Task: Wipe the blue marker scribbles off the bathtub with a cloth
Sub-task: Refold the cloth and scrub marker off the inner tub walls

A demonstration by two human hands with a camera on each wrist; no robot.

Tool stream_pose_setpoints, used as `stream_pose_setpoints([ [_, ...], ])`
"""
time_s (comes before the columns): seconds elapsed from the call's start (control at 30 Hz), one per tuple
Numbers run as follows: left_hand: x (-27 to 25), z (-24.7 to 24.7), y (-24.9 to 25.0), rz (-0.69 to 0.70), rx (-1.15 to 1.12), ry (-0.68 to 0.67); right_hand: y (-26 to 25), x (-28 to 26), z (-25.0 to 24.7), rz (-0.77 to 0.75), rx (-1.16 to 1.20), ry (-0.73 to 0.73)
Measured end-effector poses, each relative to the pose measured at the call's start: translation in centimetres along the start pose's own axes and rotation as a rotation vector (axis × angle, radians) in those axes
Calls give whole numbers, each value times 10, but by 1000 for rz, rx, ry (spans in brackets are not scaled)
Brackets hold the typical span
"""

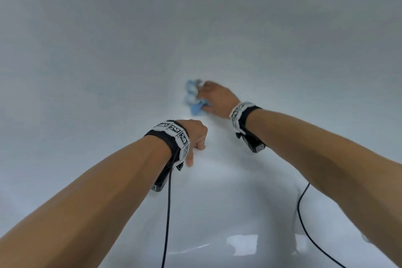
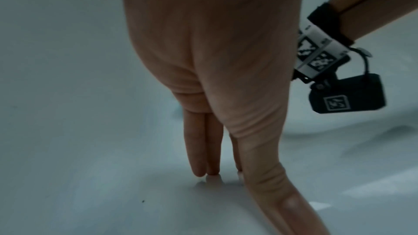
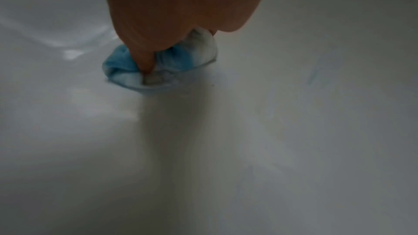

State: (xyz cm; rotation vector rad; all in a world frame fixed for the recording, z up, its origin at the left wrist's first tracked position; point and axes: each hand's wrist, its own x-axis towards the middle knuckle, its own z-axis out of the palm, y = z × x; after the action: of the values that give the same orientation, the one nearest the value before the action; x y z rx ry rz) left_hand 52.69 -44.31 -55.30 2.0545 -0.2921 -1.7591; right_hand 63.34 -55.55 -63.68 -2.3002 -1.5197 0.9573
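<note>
White enamel of the bathtub (image 1: 108,72) surrounds both hands. Inside it, the right hand (image 1: 217,99) clutches a bunched blue-and-white cloth (image 1: 193,98), pressed to the tub wall — faint blue marker traces (image 3: 314,76) lie just right of it. Nearer, the left hand (image 1: 194,135) props on straightened fingertips (image 2: 199,171), holding nothing.

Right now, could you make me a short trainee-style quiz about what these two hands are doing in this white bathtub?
1. True or false: the left hand holds the crumpled blue-and-white cloth.
2. Multiple choice: the left hand's fingertips touch A) a sponge, B) the white bathtub surface, C) a tap.
3. Fill in: a faint ___ marker streak shows in the right wrist view.

Key: 1 false, the right hand grips it; 2 B; 3 blue.
</note>
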Motion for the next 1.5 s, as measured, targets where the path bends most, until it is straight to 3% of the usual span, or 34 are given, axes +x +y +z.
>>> stream_pose_setpoints([
  [0.1, -2, 1, 0, -44, -32, 20, -3, -1, -8, -258, -165, -196],
  [0.17, -2, 0, 0, -40, -35, 28, 7, 15, -27, -286, -239, -122],
  [0.2, -1, -1, 0, -19, -31, 17, 18, 25, -42, -201, -240, -13],
  [0.3, 1, 2, -7, 10, -40, 20, 60, 63, -80, 290, -75, 354],
  [0.37, 3, 4, -12, 41, -46, 45, 74, 81, -90, 463, 127, 528],
  [0.4, 3, 5, -12, 51, -43, 40, 72, 86, -88, 505, 171, 532],
  [0.47, 3, 5, -13, 58, -36, 31, 51, 89, -73, 450, 198, 443],
  [0.57, -1, 6, -13, 58, -53, 55, 4, 78, -35, 203, 255, 305],
  [0.63, -8, 5, -11, 59, -68, 64, -22, 58, -12, 173, 286, 139],
  [0.73, -16, 6, -8, 62, -99, 69, -29, 29, 4, 94, 208, -126],
  [0.8, -18, 7, -6, 59, -81, 67, -13, 20, -4, 21, 121, -223],
  [0.87, -17, 5, -4, 59, -35, 56, 14, 21, -26, 69, 144, -134],
  [0.97, -13, 3, -6, 53, -42, 39, 67, 39, -66, 220, 166, 336],
  [1.03, -11, 3, -8, 67, -44, 27, 94, 48, -90, 343, 150, 457],
  [1.17, -11, 3, -10, 78, -46, 31, 91, 57, -82, 454, 111, 391],
  [1.23, -12, 0, -8, 69, -23, 7, 64, 58, -59, 377, 111, 383],
  [1.3, -16, -3, -3, 57, 23, -18, 28, 51, -36, 244, 154, 269],
  [1.4, -28, -1, 6, 36, 98, -15, -6, 32, -25, 107, 78, -55],
  [1.5, -54, 4, 14, -18, 273, -19, -23, 23, -34, 173, 212, -162],
])
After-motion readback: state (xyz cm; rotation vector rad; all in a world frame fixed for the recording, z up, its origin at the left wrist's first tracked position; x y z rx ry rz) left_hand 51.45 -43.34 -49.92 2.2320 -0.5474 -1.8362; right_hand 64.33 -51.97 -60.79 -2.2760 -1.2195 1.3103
